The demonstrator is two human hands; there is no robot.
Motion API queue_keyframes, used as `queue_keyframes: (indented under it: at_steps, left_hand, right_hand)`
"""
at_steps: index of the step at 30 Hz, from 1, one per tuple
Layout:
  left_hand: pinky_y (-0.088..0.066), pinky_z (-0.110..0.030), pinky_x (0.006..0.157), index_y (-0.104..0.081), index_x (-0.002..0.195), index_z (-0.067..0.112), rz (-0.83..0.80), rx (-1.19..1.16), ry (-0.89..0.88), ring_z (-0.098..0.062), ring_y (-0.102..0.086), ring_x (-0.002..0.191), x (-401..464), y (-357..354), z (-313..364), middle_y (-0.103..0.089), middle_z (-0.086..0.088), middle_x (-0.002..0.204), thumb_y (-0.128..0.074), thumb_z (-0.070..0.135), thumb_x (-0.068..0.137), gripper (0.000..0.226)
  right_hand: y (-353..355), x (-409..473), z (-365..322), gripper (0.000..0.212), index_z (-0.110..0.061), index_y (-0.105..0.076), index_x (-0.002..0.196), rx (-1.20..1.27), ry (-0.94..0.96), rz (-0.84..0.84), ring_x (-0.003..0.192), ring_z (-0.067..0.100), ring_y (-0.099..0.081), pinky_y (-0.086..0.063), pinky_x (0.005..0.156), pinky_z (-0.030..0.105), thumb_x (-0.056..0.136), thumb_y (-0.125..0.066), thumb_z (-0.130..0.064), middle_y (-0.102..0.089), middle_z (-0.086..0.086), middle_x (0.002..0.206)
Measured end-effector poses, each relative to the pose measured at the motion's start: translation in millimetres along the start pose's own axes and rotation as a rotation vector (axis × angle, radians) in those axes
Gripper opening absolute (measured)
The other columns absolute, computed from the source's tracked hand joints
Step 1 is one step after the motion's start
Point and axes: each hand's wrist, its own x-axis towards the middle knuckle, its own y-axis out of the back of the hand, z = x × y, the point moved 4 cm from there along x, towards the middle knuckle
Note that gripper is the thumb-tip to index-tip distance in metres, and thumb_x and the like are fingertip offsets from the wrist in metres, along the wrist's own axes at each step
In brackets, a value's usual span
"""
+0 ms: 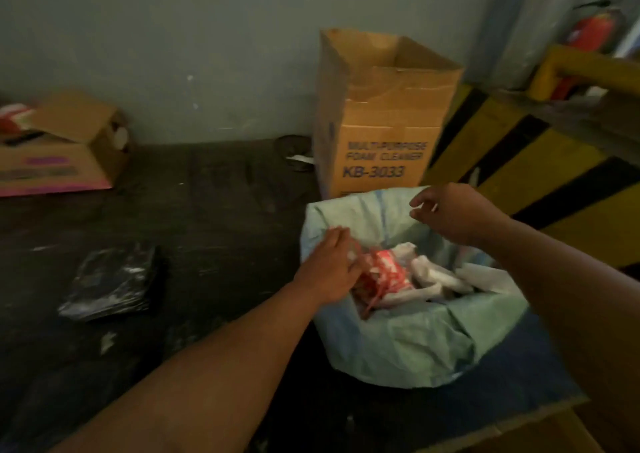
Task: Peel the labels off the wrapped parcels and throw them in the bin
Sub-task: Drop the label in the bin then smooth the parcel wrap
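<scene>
Head view: your left hand (332, 265) reaches into the bin (398, 342) at 5 o'clock, fingers blurred, so whether they grip anything is unclear. Your right hand (450, 215) hovers loosely curled, holding nothing. Black parcel (110, 281) lies at 9 o'clock.

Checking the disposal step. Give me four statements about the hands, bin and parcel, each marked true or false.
1. The left hand is over the bin. True.
2. The bin is unlined. False: a pale green bag lines it.
3. The black wrapped parcel lies on the floor, left of the bin. True.
4. The right hand grips the tall cardboard box. False: it hovers over the bin's far rim, apart from the box.
</scene>
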Motion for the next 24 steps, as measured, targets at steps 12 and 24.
queue_keyframes:
  at_steps: [12, 24]
  left_hand:
    - [-0.021, -0.049, 0.123, -0.010, 0.162, 0.016, -0.012, 0.197, 0.550, -0.028, -0.010, 0.155, -130, 149, -275, -0.007, -0.011, 0.169, -0.036, 0.063, 0.100, 0.082]
    - [-0.002, -0.048, 0.124, -0.001, 0.162, 0.019, -0.120, 0.253, 0.531, -0.025, 0.016, 0.154, -172, 161, -447, 0.016, -0.008, 0.168, -0.031, 0.073, 0.095, 0.091]
  right_hand:
    - [-134, 69, -281, 0.020, -0.026, -0.072, 0.106, 0.085, 0.398, -0.263, 0.099, 0.015, -0.066, -0.050, 0.088, 0.029, 0.091, -0.064, -0.036, -0.072, -0.003, 0.103]
    - [-301, 97, -430, 0.021, -0.024, -0.071, 0.104, 0.114, 0.277, -0.442, 0.092, 0.016, -0.065, -0.054, 0.083, 0.038, 0.096, -0.055, -0.035, -0.071, -0.002, 0.099]
